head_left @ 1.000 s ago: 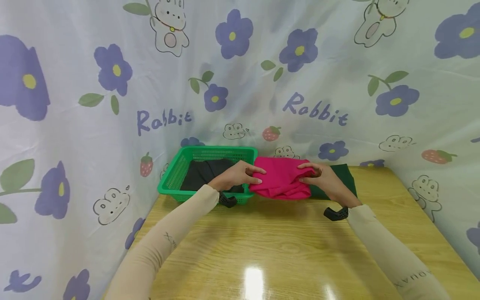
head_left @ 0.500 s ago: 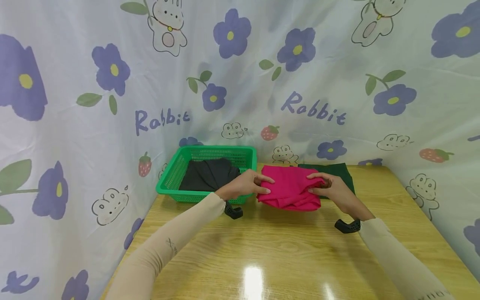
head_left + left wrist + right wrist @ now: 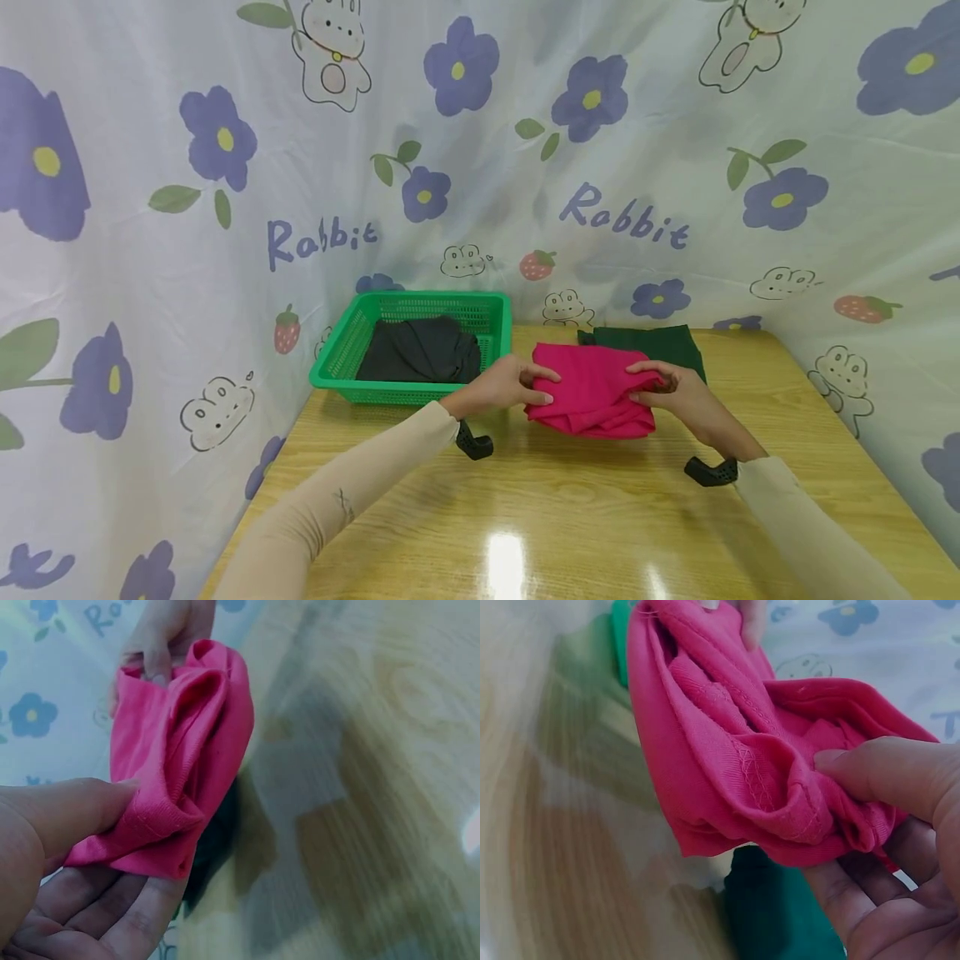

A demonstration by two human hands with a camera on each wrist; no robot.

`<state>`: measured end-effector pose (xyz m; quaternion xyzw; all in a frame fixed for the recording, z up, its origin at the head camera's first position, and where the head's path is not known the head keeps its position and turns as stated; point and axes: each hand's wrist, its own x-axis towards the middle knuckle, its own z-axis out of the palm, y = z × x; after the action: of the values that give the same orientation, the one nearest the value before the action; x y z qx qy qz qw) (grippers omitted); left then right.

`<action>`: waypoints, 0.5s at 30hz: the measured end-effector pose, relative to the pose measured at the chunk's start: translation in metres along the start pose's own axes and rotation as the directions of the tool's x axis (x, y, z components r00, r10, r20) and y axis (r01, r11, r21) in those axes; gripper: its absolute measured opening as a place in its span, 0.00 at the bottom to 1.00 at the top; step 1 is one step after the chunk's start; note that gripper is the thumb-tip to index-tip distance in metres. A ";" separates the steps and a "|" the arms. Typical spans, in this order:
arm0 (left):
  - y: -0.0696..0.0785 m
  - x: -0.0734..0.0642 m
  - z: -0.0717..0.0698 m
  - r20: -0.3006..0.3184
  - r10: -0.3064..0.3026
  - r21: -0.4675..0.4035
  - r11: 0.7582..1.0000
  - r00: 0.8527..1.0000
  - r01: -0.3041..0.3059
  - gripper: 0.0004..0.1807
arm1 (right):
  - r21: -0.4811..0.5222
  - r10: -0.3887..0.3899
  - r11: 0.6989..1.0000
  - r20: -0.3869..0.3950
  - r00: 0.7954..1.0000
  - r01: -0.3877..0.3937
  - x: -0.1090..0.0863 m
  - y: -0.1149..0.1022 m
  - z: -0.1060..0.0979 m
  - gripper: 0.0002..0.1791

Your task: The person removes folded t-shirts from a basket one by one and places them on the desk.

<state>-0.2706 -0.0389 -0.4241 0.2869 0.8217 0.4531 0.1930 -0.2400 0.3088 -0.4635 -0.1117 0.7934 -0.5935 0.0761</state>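
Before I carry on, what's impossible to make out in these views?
Near part of the green cloth: head view, behind the pink cloth and right hand.
Basket floor beneath the black cloth: head view, covered by that cloth.
Garment type of the pink cloth: all views, folds hide its shape.
Print on the left sleeve: head view, too small to read.

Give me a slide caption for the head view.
Left hand and right hand grip a folded pink cloth near a green basket holding black cloth.
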 end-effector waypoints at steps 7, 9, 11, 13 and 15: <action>-0.005 -0.008 0.013 -0.014 -0.007 -0.022 1.000 1.000 0.006 0.20 | 0.026 -0.008 1.000 0.024 1.000 0.007 -0.011 0.010 0.003 0.28; -0.007 -0.011 0.017 -0.018 -0.017 -0.044 0.999 1.000 0.016 0.20 | 0.025 -0.001 1.000 0.020 1.000 0.001 -0.013 0.013 0.004 0.28; -0.009 -0.013 0.021 -0.024 -0.029 -0.068 0.997 0.999 0.027 0.20 | 0.022 -0.004 1.000 0.026 1.000 0.004 -0.015 0.017 0.004 0.29; -0.012 -0.014 0.025 -0.026 -0.040 -0.087 0.996 0.999 0.037 0.20 | 0.022 0.002 1.000 0.024 1.000 -0.002 -0.018 0.021 0.005 0.29; -0.016 -0.015 0.029 -0.023 -0.053 -0.112 0.992 0.998 0.050 0.19 | 0.025 0.006 1.000 0.022 1.000 -0.006 -0.021 0.024 0.006 0.29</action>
<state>-0.2474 -0.0368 -0.4514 0.2484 0.8047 0.4968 0.2096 -0.2209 0.3156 -0.4883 -0.1150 0.7853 -0.6019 0.0880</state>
